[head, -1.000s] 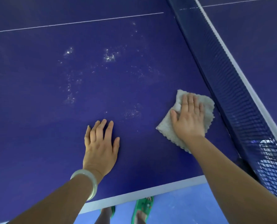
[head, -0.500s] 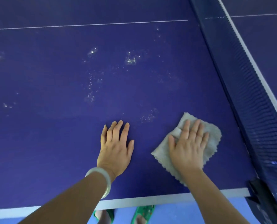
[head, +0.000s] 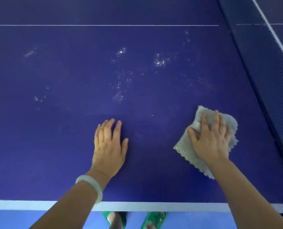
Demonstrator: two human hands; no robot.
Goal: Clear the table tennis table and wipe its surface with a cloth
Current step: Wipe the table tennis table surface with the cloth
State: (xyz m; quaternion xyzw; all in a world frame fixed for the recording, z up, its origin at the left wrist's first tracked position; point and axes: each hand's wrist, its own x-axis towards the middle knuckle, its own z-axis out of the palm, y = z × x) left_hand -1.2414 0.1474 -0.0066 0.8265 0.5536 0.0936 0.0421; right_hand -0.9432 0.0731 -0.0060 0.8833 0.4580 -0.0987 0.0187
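1. A dark blue worktop (head: 58, 146) is seen from above. A white stripe (head: 154, 206) is painted along its near edge, and a thin white line (head: 104, 25) is drawn farther away.
2. A grey cloth (head: 183, 143) is laid flat on the worktop, on the right side and near the net (head: 261, 63).
3. The cloth is pressed down by the right hand (head: 210, 139). Its fingers (head: 204, 120) are kept straight and a little apart, and nothing is gripped by them.
4. The left hand (head: 110, 146) is laid flat on the bare worktop. Its fingers are held straight and close together, with the thumb out to the side.
5. A pale bracelet (head: 91, 185) is worn on the left wrist.
6. White specks (head: 159, 61) are scattered on the worktop beyond both hands.
7. The way to the right is blocked by the net.
8. Green sandals (head: 154, 219) are seen on the light blue floor (head: 38, 219) under the near edge.
9. Compared with half a second ago, the hands are set wider apart.
10. A patch of specks that was seen just beyond the hands is now nearly gone.
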